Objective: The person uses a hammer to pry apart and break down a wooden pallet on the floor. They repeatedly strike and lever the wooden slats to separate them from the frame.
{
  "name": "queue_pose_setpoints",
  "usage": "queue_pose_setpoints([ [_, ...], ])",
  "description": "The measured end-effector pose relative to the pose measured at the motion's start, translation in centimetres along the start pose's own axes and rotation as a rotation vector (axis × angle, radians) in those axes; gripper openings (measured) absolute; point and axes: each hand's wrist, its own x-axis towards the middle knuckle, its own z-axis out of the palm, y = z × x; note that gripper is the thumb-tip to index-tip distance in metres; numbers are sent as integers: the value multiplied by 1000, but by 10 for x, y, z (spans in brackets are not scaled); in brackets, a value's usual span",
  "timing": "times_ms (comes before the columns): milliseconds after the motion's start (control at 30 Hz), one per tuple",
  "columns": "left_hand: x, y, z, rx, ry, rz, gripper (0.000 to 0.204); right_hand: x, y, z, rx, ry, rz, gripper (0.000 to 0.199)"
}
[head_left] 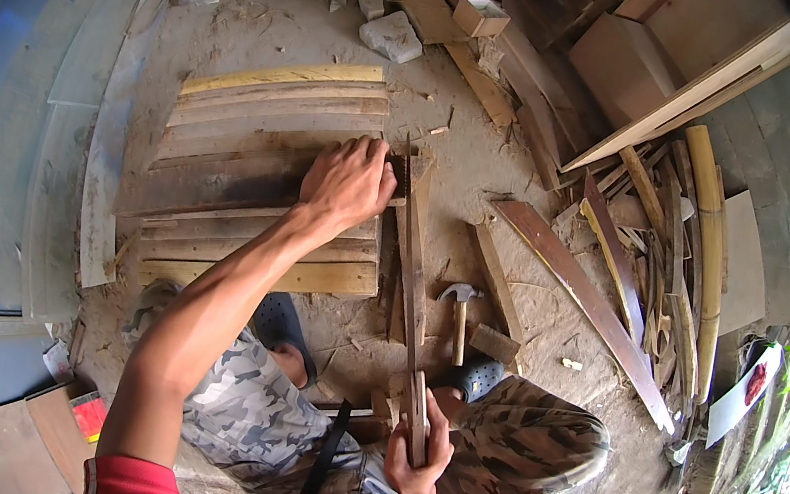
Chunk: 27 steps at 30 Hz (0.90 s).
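A long dark wooden board (223, 177) lies across a slatted stack of planks (256, 263). My left hand (349, 180) is closed over its right end, fingers curled and knuckles up. Below, my right hand (419, 450) wraps round the wooden handle of a handsaw (414, 280). The narrow blade points away from me and runs past the board's right end, just right of my left hand. Whether its teeth touch the wood I cannot tell. A claw hammer (459, 322) lies on the ground right of the saw.
Loose wood pieces (495, 276) lie near the hammer. Long brown boards (580, 298) and a scrap pile with bamboo (701, 260) are at right. A wooden cabinet (660, 82) stands at far right, stones (391, 36) at the back, glass-like sheets (71, 110) at left.
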Motion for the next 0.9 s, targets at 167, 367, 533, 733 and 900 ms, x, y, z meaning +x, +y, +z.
queue_pose_setpoints([
  [167,4,-17,25,25,74,33,51,140,2,67,30,117,-89,64],
  [367,2,-11,22,25,123,60,49,83,12,50,-50,75,-59,66],
  [533,1,-12,16,-22,136,80,49,0,20,8,-100,21,-153,62],
  [733,3,-14,34,103,207,104,51,189,-8,84,82,145,-114,58],
  [900,6,-15,29,-52,130,64,51,67,4,37,-52,29,-87,62],
])
